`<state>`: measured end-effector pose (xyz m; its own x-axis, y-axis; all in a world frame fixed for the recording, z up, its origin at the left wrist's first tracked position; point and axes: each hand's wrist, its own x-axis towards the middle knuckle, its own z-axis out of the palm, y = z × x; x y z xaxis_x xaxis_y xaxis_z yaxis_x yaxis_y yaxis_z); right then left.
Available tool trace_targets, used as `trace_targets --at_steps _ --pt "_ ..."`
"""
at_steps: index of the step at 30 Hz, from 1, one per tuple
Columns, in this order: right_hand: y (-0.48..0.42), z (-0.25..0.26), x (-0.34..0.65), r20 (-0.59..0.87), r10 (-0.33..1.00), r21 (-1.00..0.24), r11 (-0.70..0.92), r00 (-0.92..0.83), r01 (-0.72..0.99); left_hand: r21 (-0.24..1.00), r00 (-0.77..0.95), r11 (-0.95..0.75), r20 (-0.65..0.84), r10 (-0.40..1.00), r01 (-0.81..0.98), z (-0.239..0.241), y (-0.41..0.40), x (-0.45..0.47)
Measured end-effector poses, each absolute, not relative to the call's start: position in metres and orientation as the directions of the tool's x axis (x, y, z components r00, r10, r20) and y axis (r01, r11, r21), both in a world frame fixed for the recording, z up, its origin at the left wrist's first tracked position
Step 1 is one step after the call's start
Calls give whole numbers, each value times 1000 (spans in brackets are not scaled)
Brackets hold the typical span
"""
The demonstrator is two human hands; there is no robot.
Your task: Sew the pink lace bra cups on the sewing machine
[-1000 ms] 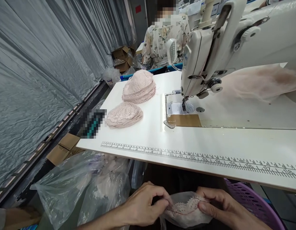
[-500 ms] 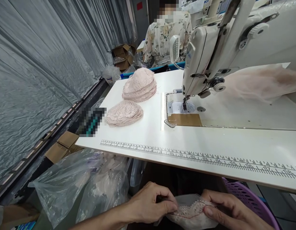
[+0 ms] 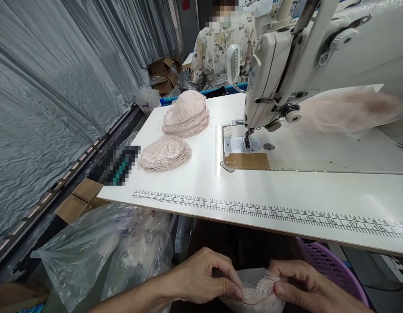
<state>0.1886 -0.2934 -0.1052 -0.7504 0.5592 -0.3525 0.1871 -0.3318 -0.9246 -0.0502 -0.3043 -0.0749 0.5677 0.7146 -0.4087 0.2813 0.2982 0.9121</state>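
Observation:
Below the table's front edge, my left hand (image 3: 213, 276) and my right hand (image 3: 301, 282) pinch a pale pink lace piece (image 3: 258, 292) from its two sides. A reddish stitched line runs across the lace, and sheer mesh shows above and below it. Both hands have thumb and fingers closed on the fabric. On the white table lie two stacks of similar lace pieces, a larger stack (image 3: 186, 114) at the back and a flatter stack (image 3: 165, 153) in front of it.
A white sewing machine (image 3: 266, 82) stands on the right of the table (image 3: 188, 187), which has a printed ruler along its front. Sheer fabric (image 3: 351, 111) lies behind the needle. Plastic bags (image 3: 80, 252) and a purple basket (image 3: 331, 269) sit below. A person (image 3: 224, 52) sits beyond.
The view has shifted slightly, so the table and machine appear a little further left. Both hands still hold the lace piece, which has tilted slightly between them.

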Motion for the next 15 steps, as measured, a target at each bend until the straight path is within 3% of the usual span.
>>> trace_targets --at_steps 6,10,15 --pt "-291 -94 173 -398 562 -915 -297 -725 271 883 511 313 -460 726 350 -72 -304 -51" --pt "-293 -89 169 -442 574 -896 -325 -690 304 883 547 234 -441 712 407 -72 -305 -55" --pt "-298 -93 175 -394 537 -903 -376 -746 206 886 571 201 -427 701 417 -70 -304 -53"
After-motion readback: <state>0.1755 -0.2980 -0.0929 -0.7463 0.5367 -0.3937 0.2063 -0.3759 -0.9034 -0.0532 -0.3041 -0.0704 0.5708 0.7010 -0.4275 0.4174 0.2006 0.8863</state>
